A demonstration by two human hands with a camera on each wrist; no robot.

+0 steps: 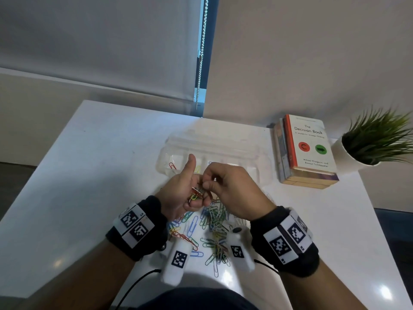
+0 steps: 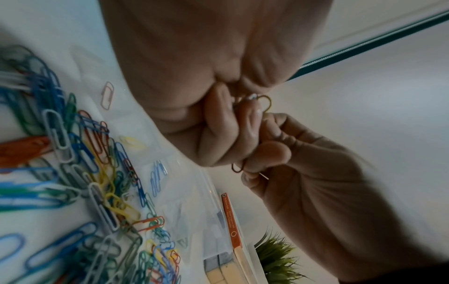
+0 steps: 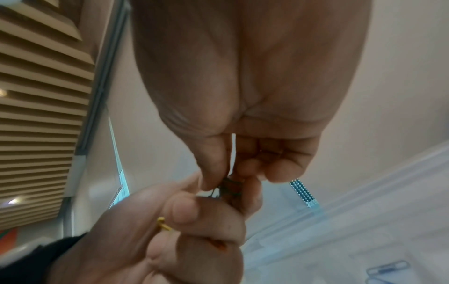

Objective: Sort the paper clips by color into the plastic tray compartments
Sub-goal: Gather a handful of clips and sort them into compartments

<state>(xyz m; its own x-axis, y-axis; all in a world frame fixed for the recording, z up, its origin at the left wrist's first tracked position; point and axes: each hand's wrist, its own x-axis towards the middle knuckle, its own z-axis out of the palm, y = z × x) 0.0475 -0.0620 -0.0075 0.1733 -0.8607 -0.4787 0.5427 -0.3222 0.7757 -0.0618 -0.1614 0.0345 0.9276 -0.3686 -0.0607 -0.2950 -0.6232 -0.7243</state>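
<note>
both hands are raised over the white table (image 1: 93, 153), meeting just in front of the clear plastic tray (image 1: 257, 157). the left hand (image 1: 181, 189) is turned palm inward with its thumb sticking straight up and its fingers curled round a small bunch of clips (image 1: 195, 194), red, yellow and green among them, held in the palm. the right hand (image 1: 232, 191) comes in from the right, its thumb and forefinger closed in a narrow pinch on one clip (image 2: 263, 103) at the top of that bunch, touching the left fingertips; this clip looks olive or dark green in the left wrist view, though the light there is too dim to be sure. in the right wrist view the pinch (image 3: 228, 184) is seen from behind, with a yellow clip end (image 3: 164, 225) poking out between the left hand's curled fingers. below the hands, nearer the person, the loose heap of paper clips (image 1: 212, 222) lies spread on the table, blue, green, white, yellow and red tangled together. in the tray beyond the hands, a red clip (image 1: 172, 166) lies in the leftmost compartment, and a yellow one (image 1: 197, 168) shows in the next, partly hidden by the left thumb. a stack of books (image 1: 308, 151) lies right of the tray, and a potted plant (image 1: 375, 139) stands beyond it.
</note>
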